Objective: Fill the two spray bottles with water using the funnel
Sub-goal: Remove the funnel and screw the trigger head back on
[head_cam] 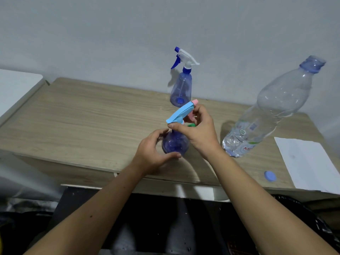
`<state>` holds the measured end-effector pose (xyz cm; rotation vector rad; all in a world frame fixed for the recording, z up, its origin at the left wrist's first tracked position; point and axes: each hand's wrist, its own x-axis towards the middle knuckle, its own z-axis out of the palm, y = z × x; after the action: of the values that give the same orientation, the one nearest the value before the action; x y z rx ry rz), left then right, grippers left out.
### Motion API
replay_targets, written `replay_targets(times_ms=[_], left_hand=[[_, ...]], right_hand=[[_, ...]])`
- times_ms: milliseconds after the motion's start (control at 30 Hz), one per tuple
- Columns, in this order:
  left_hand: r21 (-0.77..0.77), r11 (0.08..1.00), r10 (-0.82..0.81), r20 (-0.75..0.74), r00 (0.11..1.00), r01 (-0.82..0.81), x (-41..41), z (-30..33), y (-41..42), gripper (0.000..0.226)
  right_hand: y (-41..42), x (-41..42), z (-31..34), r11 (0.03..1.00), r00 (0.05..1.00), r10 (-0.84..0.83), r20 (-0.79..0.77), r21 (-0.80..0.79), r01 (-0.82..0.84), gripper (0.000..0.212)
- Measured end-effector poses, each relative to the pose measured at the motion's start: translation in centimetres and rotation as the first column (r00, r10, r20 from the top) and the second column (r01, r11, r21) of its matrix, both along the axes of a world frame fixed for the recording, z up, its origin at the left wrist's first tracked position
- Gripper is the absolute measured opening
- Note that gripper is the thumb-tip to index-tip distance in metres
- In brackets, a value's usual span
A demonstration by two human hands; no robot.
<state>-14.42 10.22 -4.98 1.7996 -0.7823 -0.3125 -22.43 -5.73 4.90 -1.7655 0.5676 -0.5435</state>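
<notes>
Near the desk's (pixel 73 115) front edge, the left hand (pixel 150 153) wraps the round body of the near spray bottle (pixel 174 143), which stands upright, long axis vertical. The right hand (pixel 197 131) pinches its light-blue spray head (pixel 181 114), nozzle aimed away and rightward. The head likely needs turning; the left grip should hold firm against twisting. Farther back stands the second spray bottle (pixel 181 89), upright, nozzle pointing left.

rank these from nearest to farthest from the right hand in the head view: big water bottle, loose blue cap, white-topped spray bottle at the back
From the right hand:
1. Big water bottle, just to its right, leaning in view.
2. White-topped spray bottle, behind it by the wall.
3. Loose blue cap, at the table's near right edge.
The first two are fairly close to call.
</notes>
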Motion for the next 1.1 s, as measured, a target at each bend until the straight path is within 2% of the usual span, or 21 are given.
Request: replay_targets(times_ms=[200,400,500,600,700,767,867,1100], left_hand=[[-0.077,0.997,0.024,0.078,0.997,-0.018,-0.1,-1.3,-0.1,0.089],[-0.078,0.997,-0.021,0.039,0.999,0.024,0.2,-0.9,-0.7,0.096],[-0.101,0.995,-0.017,0.05,0.999,0.022,0.0,-1.0,-0.8,0.097],[-0.11,0.994,-0.015,0.055,0.998,0.021,0.1,-1.2,-0.5,0.097],[-0.104,0.994,-0.021,0.057,0.998,0.027,0.4,-1.3,-0.3,0.094],[-0.104,0.993,-0.043,0.054,0.998,0.049,0.6,-1.3,-0.3,0.088],[-0.115,0.992,-0.039,0.033,0.999,0.042,0.5,-1.2,-0.3,0.09],[-0.149,0.988,0.023,-0.033,0.999,-0.028,2.5,0.2,-0.4,0.098]], right_hand=[[-0.2,-0.5,-0.9,0.996,0.996,0.084,0.017,0.034,-0.085,0.06],[-0.7,-1.7,-0.9,0.972,0.983,0.164,0.085,0.154,-0.176,0.07],[-0.2,-2.1,-1.8,0.976,0.99,0.069,0.119,0.197,-0.092,0.08],[1.5,-2.5,-3.3,0.982,0.992,-0.084,0.092,0.176,0.067,0.074],[2.9,-2.3,-4.1,0.981,0.985,-0.156,0.077,0.131,0.145,0.067],[3.0,-2.0,-4.2,0.983,0.982,-0.168,0.084,0.085,0.161,0.053],[2.8,-1.6,-3.7,0.983,0.978,-0.172,0.121,0.08,0.163,0.038],[1.7,1.0,-1.3,0.995,0.987,-0.087,0.136,0.06,0.08,0.035]])
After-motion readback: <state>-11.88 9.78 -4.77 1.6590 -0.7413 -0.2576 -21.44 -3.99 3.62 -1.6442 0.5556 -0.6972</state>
